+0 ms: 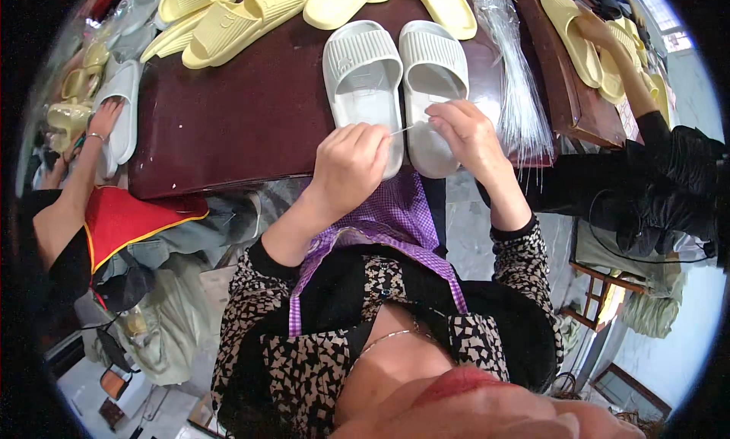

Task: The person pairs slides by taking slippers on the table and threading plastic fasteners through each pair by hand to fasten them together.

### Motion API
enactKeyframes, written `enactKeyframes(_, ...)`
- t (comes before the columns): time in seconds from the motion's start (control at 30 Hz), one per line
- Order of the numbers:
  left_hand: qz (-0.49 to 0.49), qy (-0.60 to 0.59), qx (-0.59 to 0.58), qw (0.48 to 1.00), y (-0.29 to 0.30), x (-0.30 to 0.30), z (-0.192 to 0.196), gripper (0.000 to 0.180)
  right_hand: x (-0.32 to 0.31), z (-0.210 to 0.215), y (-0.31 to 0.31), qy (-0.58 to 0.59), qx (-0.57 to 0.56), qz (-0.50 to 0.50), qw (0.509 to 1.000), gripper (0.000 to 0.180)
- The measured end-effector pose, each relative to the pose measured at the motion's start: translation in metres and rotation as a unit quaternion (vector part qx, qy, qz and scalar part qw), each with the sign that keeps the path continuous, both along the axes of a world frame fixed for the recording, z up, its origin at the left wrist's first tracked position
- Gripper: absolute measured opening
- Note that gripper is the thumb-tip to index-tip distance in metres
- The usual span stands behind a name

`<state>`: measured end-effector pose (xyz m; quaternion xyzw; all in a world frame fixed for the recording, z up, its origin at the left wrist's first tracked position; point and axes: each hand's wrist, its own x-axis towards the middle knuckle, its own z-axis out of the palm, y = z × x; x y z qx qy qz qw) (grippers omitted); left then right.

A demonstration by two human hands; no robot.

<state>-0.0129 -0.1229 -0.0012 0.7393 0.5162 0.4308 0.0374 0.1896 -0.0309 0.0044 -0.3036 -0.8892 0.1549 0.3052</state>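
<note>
The left hand (350, 161) is closed in a loose fist, thumb and fingertips pinched on one end of a thin clear plastic tie (411, 128). The right hand (465, 131) pinches the other end of the same tie, fingers pressed together. The tie spans the short gap between the two grips, just above the near ends of a pair of white slippers (395, 81).

Directly under both grips, the white slippers lie side by side, touching, on a dark red table (251, 112). The left hand covers the near end of the left slipper; the right hand covers the near end of the right slipper.

Just right of the right grip, a bundle of clear plastic ties (511, 74) lies along the table, fanned out at its near end.

Beyond the grips, yellow slippers (243, 17) are spread across the far edge of the table.

Well left of the left grip, another person's hand (104, 118) rests on a white slipper (123, 108). Well right of the right grip, a third person's hand (597, 32) touches more yellow slippers (572, 36).
</note>
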Motion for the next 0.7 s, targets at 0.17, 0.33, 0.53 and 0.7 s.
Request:
enactKeyframes(0.17,-0.040,-0.005,-0.013,0.999,-0.024,-0.005,0.003,0.007,0.021,0.017,-0.024,0.003,0.002,0.000,1.000,0.014)
enactKeyframes(0.33,-0.080,0.008,-0.044,0.996,-0.040,-0.011,0.014,0.009,0.039,0.039,-0.048,-0.046,-0.009,0.021,0.999,0.016)
enactKeyframes(0.53,-0.085,0.013,-0.034,0.996,-0.037,-0.009,0.014,0.009,0.046,0.045,-0.059,-0.078,-0.027,0.016,0.996,0.016)
enactKeyframes(0.7,-0.081,0.020,-0.043,0.996,-0.023,-0.010,0.005,0.009,0.045,0.033,-0.051,-0.096,-0.016,0.003,0.995,0.012)
